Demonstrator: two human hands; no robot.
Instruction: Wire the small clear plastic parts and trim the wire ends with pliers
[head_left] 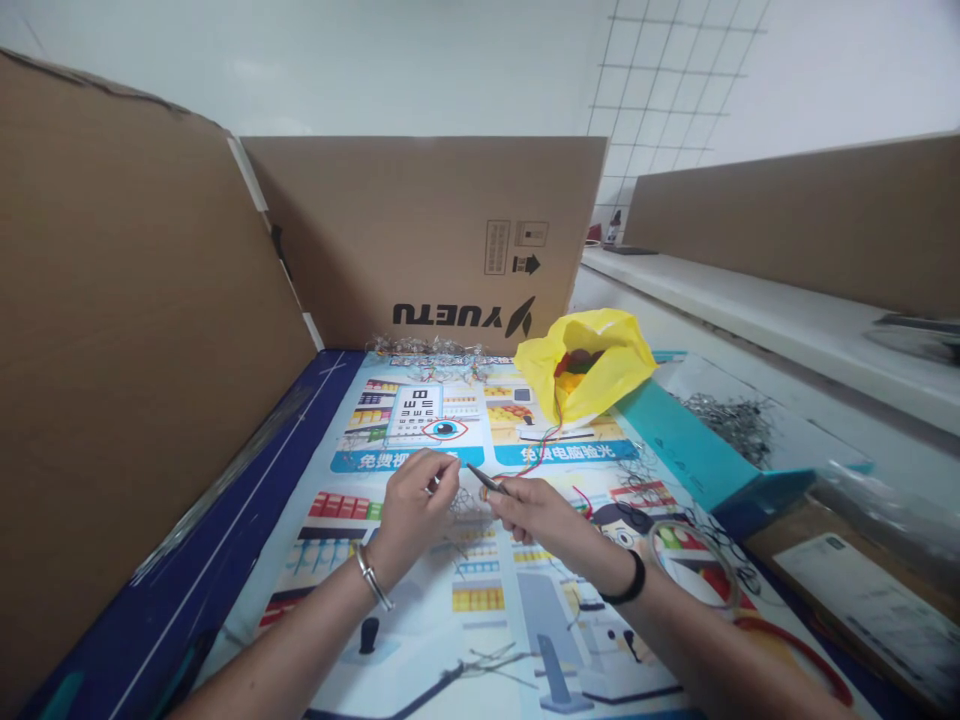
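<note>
My left hand (418, 497) is closed in a pinch above the printed mat (420, 650). What its fingertips hold is too small to make out. My right hand (546, 515) grips a slim dark pointed tool (484, 478), its tip aimed at the left fingertips with a small gap between. Its exact kind is partly hidden by the fingers. Fine wires (466, 520) show below and between the hands. A thin red-and-green cord (541, 452) runs from the yellow bag (611, 350) down to my right hand.
Cardboard panels (420, 220) stand behind and at the left. Clear pieces with wire (435, 347) lie along the back. On the right are a teal box flap (705, 450), a silvery wire heap (724, 425) and a clear ring (694, 565). Loose dark strands (487, 662) lie in front.
</note>
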